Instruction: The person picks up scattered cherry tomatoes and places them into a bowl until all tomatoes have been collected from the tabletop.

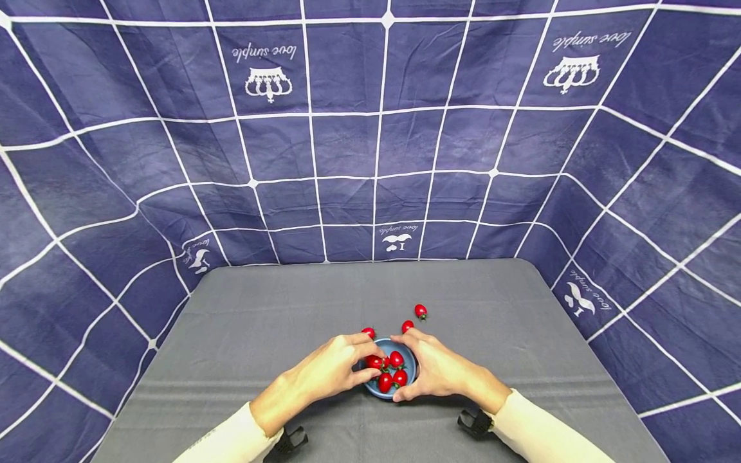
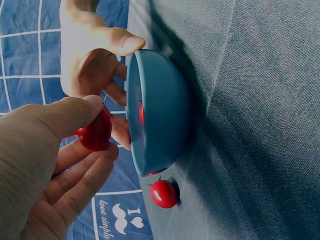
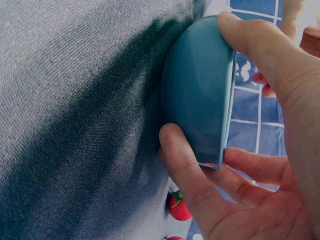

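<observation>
My left hand pinches a red cherry tomato between thumb and fingers, just above the rim of a small blue bowl. Several cherry tomatoes with green stems lie inside that bowl. On the opposite side, my right hand grips the bowl, its thumb on the near rim and its fingers spread around the outer wall in the right wrist view. The bowl stands upright on the grey cloth. Part of its left edge is hidden by my left hand in the head view.
Beyond the bowl, loose cherry tomatoes lie on the grey tabletop: one farthest back, another by my right fingers, and a third by my left fingers. A blue gridded curtain encloses the table's back and sides.
</observation>
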{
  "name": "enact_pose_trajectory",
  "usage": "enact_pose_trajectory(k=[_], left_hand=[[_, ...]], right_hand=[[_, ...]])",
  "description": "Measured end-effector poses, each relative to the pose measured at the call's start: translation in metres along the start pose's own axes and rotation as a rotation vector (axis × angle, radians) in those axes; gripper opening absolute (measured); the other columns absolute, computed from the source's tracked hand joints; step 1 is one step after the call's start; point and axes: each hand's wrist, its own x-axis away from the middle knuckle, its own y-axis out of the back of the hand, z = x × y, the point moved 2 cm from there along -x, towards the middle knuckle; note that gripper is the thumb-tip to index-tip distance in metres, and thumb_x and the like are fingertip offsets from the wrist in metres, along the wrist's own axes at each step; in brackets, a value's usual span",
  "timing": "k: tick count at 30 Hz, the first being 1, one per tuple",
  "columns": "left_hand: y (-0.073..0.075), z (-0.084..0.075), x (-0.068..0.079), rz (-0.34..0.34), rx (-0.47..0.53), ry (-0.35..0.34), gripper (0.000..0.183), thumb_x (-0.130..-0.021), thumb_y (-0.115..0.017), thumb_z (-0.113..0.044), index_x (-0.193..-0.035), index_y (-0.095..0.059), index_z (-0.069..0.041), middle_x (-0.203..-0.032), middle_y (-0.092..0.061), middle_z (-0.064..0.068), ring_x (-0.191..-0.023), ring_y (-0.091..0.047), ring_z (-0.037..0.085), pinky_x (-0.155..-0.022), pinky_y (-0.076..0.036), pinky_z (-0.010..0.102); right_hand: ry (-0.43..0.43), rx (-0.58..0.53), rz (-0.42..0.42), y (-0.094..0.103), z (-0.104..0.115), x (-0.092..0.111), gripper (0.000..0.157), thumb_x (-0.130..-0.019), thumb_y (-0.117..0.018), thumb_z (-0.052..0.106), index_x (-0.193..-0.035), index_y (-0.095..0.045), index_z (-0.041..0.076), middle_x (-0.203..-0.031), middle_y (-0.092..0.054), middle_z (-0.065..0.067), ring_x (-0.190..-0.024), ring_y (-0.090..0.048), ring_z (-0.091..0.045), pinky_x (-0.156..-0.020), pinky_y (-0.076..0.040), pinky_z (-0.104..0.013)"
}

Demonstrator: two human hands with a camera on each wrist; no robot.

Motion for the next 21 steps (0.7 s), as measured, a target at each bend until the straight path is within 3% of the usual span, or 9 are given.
enact_pose_trajectory(k=[11,21], left_hand=[[-0.0022,-0.0001,0.0051,0.049,-0.040,0.058,0.036,-0.098,-0.097,-0.034,-0.127,-0.085,-0.017,-0.118,-0.084,-0.001,-0.104,-0.083,0.014,-0.092,-0.070,0.031],[-0.0003,0.0012,0.0053,0.059,-0.084,0.131,0.040,-0.099,-0.095,-0.043,-0.131,-0.084,-0.021,-0.129,-0.083,-0.004,-0.121,-0.082,0.017,-0.098,-0.072,0.038]], right_hand=[[-0.022,-0.007,0.016,-0.0004,0.0016,-0.0014,0.106,-0.076,-0.109,0.052,-0.161,-0.064,0.006,-0.140,-0.072,-0.002,-0.123,-0.074,-0.020,-0.108,-0.065,-0.035],[-0.017,-0.008,0.017,-0.0006,0.0013,-0.0007,0.105,-0.078,-0.108,0.053,-0.161,-0.064,0.006,-0.140,-0.071,-0.002,-0.122,-0.074,-0.019,-0.107,-0.065,-0.033]])
